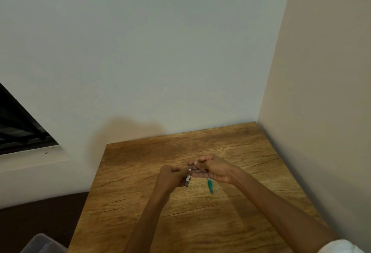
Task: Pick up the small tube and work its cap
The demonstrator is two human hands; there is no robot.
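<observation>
Metal piece (pixel 188 177) gripped by both hands, mid-table.

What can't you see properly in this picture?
- Head view: the small flat grey metal thing held by the left hand is too small and blurred to name.
- What the right hand pinches, if anything, is hidden by its curled fingers.
- The top end of the green pen-like stick on the wooden table is hidden behind the right hand.
- The clear plastic box is cut off by the bottom edge.
</observation>
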